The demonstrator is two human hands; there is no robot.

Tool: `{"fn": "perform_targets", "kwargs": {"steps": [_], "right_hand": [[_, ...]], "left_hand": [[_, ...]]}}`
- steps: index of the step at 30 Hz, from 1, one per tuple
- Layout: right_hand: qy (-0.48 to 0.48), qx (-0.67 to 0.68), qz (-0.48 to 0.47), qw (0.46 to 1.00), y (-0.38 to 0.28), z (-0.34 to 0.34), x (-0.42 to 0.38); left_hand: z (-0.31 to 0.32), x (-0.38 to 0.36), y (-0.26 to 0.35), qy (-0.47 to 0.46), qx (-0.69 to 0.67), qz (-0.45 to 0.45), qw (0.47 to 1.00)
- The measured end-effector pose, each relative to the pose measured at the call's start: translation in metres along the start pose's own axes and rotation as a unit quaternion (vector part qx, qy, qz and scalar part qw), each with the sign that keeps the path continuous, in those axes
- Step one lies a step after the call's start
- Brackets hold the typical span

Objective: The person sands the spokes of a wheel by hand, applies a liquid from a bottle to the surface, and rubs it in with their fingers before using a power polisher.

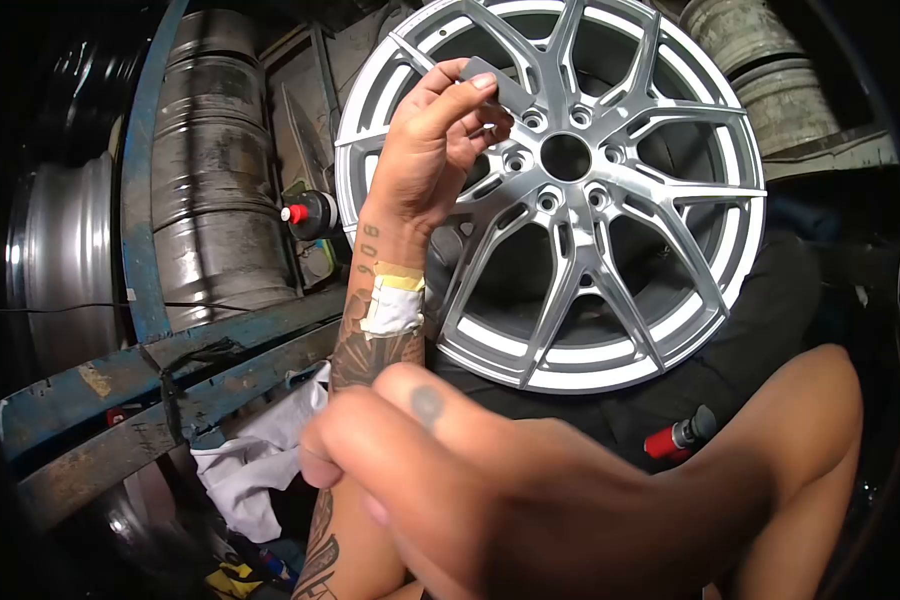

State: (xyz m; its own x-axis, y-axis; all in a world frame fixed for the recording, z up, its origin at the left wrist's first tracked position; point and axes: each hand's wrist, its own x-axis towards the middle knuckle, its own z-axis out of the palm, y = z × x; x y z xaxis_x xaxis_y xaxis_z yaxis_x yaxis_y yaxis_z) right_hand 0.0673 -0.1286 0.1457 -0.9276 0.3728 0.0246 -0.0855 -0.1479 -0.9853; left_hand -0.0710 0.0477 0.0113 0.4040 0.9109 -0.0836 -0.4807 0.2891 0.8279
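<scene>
My left hand (432, 140) is raised over the left part of a silver multi-spoke alloy wheel (580, 240). Its thumb and fingers pinch a small flat grey piece of sandpaper (510, 92), near the hub and bolt holes. A white dressing with yellow tape (395, 305) is on my left wrist. My right hand (390, 440) is close to the camera and blurred, lower down in front of my left forearm. Its fingers are curled in, and whatever they may hold is hidden. It appears apart from the wheel.
Worn metal wheel barrels (215, 150) stack at the left behind a blue metal frame (150, 240). A dark bottle with a red tip (310, 213) stands beside the wheel. White cloth (245, 475) hangs below the frame. A red-and-black tool (680, 435) lies below the wheel.
</scene>
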Motion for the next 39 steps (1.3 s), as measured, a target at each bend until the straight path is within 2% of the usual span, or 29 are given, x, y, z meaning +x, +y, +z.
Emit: {"fn": "perform_targets", "kwargs": {"steps": [2, 4, 6, 7, 9, 11, 13, 15, 18, 22, 26, 28, 29, 31, 32, 33, 34, 36, 37, 38, 39], "right_hand": [[0.055, -0.062, -0.043, 0.996, -0.002, -0.013, -0.015], [0.249, -0.145, -0.043, 0.957, 0.014, -0.042, -0.035], [0.465, -0.161, 0.018, 0.870, 0.060, -0.097, -0.053], [0.510, -0.173, -0.021, 0.843, 0.099, -0.131, -0.065], [0.516, -0.140, -0.038, 0.844, 0.118, -0.154, -0.069], [0.461, 0.039, -0.045, 0.885, 0.124, -0.161, -0.066], [0.435, 0.060, -0.104, 0.892, 0.134, -0.162, -0.064], [0.424, 0.085, -0.096, 0.896, 0.128, -0.160, -0.069], [0.402, 0.103, -0.143, 0.899, 0.130, -0.161, -0.078], [0.452, 0.001, -0.166, 0.876, 0.133, -0.158, -0.078], [0.520, 0.086, -0.112, 0.842, 0.134, -0.157, -0.073], [0.513, 0.083, -0.101, 0.848, 0.133, -0.160, -0.075], [0.509, 0.081, -0.095, 0.852, 0.133, -0.162, -0.076], [0.513, -0.036, -0.063, 0.855, 0.131, -0.165, -0.079], [0.512, -0.094, -0.048, 0.853, 0.130, -0.167, -0.080], [0.507, -0.151, -0.033, 0.848, 0.129, -0.167, -0.081], [0.501, -0.193, -0.022, 0.843, 0.130, -0.167, -0.079], [0.487, -0.189, 0.010, 0.853, 0.131, -0.163, -0.078], [0.480, -0.189, 0.025, 0.856, 0.131, -0.161, -0.076], [0.489, -0.110, -0.019, 0.865, 0.137, -0.160, -0.072], [0.468, -0.033, -0.008, 0.883, 0.136, -0.159, -0.072]], "left_hand": [[0.003, -0.001, -0.001, 0.001, -0.003, -0.003, 1.000], [0.007, -0.003, -0.001, 0.001, -0.001, -0.014, 1.000], [0.009, -0.007, -0.004, -0.025, -0.025, -0.029, 0.999], [0.014, -0.009, -0.003, -0.052, -0.032, -0.033, 0.998], [0.032, -0.015, -0.004, -0.067, -0.048, -0.029, 0.996], [0.036, -0.016, -0.012, -0.049, -0.029, -0.042, 0.998], [0.034, -0.012, -0.019, -0.038, 0.005, -0.060, 0.997], [0.032, -0.012, -0.023, -0.029, 0.041, -0.072, 0.996], [0.036, -0.009, -0.032, -0.011, 0.085, -0.075, 0.993], [0.039, -0.007, -0.046, -0.005, 0.081, -0.112, 0.990], [0.050, -0.011, -0.054, -0.045, 0.111, -0.174, 0.977], [0.052, -0.014, -0.052, -0.072, 0.145, -0.198, 0.967], [0.051, -0.016, -0.051, -0.057, 0.162, -0.174, 0.970], [0.051, -0.017, -0.047, -0.029, 0.198, -0.128, 0.971], [0.052, -0.018, -0.049, 0.013, 0.238, -0.049, 0.970], [0.047, -0.018, -0.044, 0.012, 0.318, -0.014, 0.948], [0.044, -0.016, -0.036, -0.010, 0.312, -0.060, 0.948], [0.039, -0.016, -0.029, -0.044, 0.263, -0.110, 0.957], [0.036, -0.014, -0.028, -0.062, 0.248, -0.103, 0.961], [0.033, -0.013, -0.029, -0.082, 0.232, -0.096, 0.965], [0.029, -0.012, -0.030, -0.099, 0.215, -0.088, 0.967]]}}
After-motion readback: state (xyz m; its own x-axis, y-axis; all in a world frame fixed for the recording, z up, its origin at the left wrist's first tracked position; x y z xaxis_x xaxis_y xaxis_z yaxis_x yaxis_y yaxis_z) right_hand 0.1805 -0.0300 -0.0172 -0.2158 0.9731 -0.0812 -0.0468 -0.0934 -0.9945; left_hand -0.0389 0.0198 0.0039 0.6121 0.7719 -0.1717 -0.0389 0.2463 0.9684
